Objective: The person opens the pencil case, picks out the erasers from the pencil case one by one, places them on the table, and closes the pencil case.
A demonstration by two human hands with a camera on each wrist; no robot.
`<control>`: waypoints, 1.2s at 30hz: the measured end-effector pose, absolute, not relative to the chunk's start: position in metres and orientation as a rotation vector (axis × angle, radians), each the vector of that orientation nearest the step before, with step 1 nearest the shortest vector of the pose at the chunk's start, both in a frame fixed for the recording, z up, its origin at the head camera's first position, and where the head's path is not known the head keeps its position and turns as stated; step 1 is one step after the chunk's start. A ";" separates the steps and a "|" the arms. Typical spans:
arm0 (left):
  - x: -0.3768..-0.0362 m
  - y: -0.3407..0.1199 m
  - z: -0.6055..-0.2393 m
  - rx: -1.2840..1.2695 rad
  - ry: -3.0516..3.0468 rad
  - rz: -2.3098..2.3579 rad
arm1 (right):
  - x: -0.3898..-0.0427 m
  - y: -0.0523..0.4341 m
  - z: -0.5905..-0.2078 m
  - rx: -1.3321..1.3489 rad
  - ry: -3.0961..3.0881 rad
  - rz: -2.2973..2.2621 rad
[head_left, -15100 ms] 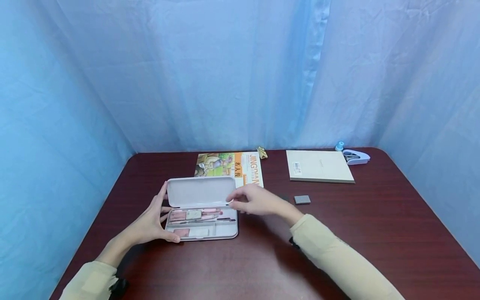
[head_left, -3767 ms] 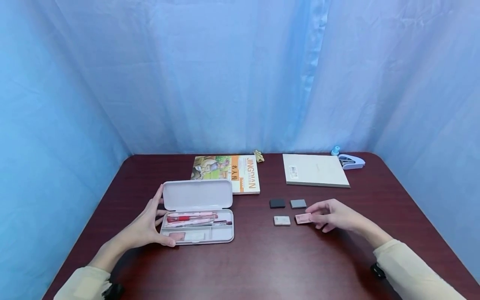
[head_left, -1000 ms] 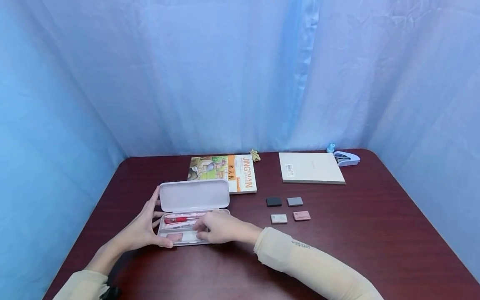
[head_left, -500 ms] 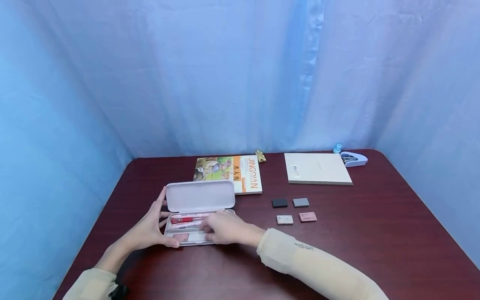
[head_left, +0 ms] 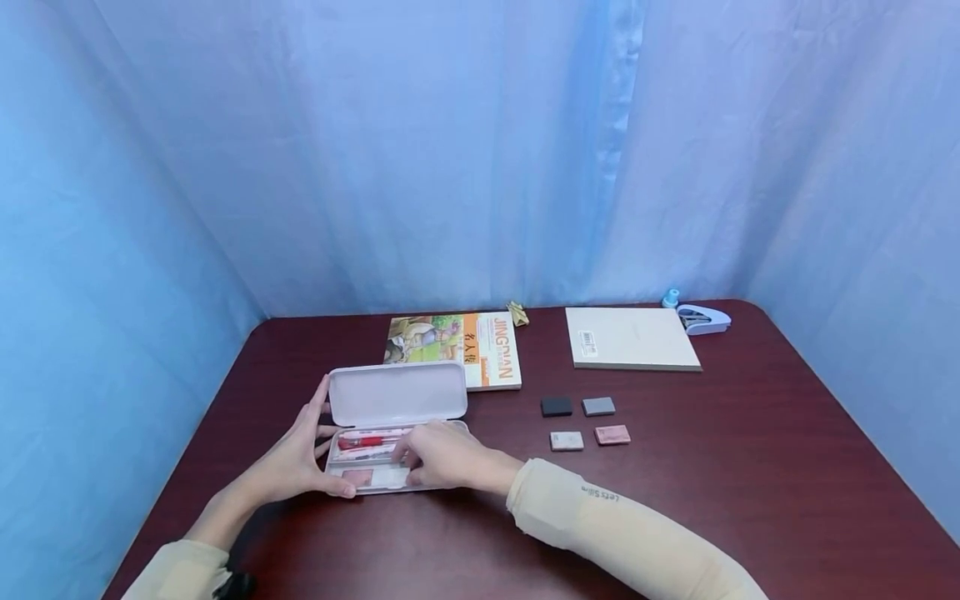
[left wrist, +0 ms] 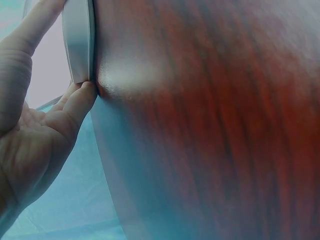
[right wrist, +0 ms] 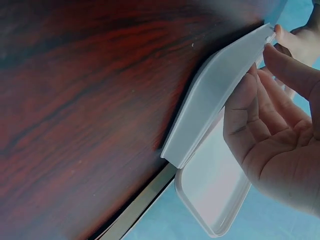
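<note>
While left hand steadies case, table right open.

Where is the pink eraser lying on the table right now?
Head view: the pink eraser lies right of centre, beside the beige eraser, just nearer than the grey one.

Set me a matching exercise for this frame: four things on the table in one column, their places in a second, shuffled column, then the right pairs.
Things:
1. pencil case
2. orange book
3. stapler
4. four erasers

Places:
A. far right corner of the table, beside the beige pad
B. in two rows of two on bare wood, right of the case
C. open, between the left hand and right hand
D. flat at the far edge, just behind the case's raised lid

Pairs: 1-C, 2-D, 3-A, 4-B
</note>
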State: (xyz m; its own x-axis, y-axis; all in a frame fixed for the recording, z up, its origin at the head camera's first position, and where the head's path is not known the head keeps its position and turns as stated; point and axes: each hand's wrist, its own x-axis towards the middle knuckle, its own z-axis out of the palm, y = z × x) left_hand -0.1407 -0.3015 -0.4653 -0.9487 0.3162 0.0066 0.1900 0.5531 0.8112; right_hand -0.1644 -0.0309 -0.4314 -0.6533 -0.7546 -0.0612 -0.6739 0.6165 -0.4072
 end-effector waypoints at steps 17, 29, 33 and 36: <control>-0.143 -0.303 -0.468 0.496 2.646 1.368 | -0.163 -0.034 -0.434 -1.232 2.587 -0.573; -0.139 -0.302 -0.465 0.505 2.624 1.392 | -0.163 -0.030 -0.437 -1.208 2.499 -0.687; -0.139 -0.302 -0.467 0.520 2.634 1.384 | -0.169 -0.024 -0.436 -1.151 2.400 -0.843; -0.141 -0.303 -0.465 0.530 2.648 1.373 | -0.174 -0.013 -0.428 -1.003 2.254 -1.049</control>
